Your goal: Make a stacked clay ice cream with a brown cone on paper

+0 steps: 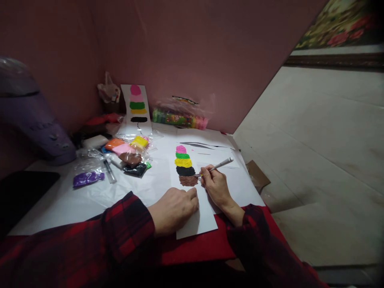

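A white paper sheet (198,222) carries a stack of textured clay-like patches: pink, green, yellow (183,163), black (185,171) and brown (188,181). My right hand (216,187) pinches a slim pen-like tool (222,163) with a pale, patterned handle. Its thin metal tip lies by the right edge of the black and brown patches; the exact contact is too small to tell. Below the brown patch, my left hand (175,210) rests on the paper with its fingers curled closed. Its palm side is hidden, and I cannot tell whether it holds anything.
Clear bags of coloured clay, among them a purple pack (88,179), lie left of the sheet near a clear tube (109,171). A similar picture card (138,128) leans behind them. A purple bottle (39,120) stands left; a bag of coloured sticks (180,119) lies against the wall.
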Motion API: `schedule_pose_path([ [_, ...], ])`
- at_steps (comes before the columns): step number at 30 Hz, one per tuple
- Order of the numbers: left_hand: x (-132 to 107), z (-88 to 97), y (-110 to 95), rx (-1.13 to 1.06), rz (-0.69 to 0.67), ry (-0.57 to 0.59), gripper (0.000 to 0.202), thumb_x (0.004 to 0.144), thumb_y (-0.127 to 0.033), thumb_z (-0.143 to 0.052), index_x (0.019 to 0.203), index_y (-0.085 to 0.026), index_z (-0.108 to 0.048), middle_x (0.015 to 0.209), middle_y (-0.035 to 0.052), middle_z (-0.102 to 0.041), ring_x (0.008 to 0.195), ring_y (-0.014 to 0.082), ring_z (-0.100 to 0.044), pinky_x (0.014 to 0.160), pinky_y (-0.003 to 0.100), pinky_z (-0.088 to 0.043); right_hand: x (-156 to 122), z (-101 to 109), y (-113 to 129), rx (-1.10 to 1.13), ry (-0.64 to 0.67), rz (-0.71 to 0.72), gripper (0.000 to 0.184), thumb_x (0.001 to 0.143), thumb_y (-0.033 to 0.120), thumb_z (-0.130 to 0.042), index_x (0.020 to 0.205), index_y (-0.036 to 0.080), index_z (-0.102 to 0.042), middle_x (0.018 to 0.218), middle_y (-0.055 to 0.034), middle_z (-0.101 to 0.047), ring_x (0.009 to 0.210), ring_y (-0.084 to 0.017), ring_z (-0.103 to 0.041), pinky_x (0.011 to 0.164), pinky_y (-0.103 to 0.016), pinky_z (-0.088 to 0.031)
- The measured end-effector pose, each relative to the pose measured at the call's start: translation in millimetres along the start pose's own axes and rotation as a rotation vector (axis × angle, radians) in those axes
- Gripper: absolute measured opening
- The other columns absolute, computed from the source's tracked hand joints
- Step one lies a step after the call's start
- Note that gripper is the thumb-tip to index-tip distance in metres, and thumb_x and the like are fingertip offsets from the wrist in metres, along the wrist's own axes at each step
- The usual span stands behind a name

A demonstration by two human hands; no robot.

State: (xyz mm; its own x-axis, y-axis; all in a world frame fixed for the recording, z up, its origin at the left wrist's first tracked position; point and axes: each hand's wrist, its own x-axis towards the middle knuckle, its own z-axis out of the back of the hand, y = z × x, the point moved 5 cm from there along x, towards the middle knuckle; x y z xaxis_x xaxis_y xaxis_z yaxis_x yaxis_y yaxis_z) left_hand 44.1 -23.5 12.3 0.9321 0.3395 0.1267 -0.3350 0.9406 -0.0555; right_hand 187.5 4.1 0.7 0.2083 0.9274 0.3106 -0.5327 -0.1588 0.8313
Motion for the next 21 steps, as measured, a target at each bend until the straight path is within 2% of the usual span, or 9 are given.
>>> schedule_pose_path([
  [21,0.7,-0.7,0.0,0.029,-0.005,0.000,0.021,0.093,-0.017,-0.036,0.089,-0.015,-0.057,0.092,0.0066,-0.060,0.060,0.0169,-0.057,0.045,0.031,-0.037,-0.3,0.4,1.5,-0.004,0.000,0.000,0.033,0.093,0.044,-0.045,0.072,0.020,-0.052,0.052,0.0036,-0.053,0.043,-0.010,-0.047,0.047,-0.022,-0.039],
])
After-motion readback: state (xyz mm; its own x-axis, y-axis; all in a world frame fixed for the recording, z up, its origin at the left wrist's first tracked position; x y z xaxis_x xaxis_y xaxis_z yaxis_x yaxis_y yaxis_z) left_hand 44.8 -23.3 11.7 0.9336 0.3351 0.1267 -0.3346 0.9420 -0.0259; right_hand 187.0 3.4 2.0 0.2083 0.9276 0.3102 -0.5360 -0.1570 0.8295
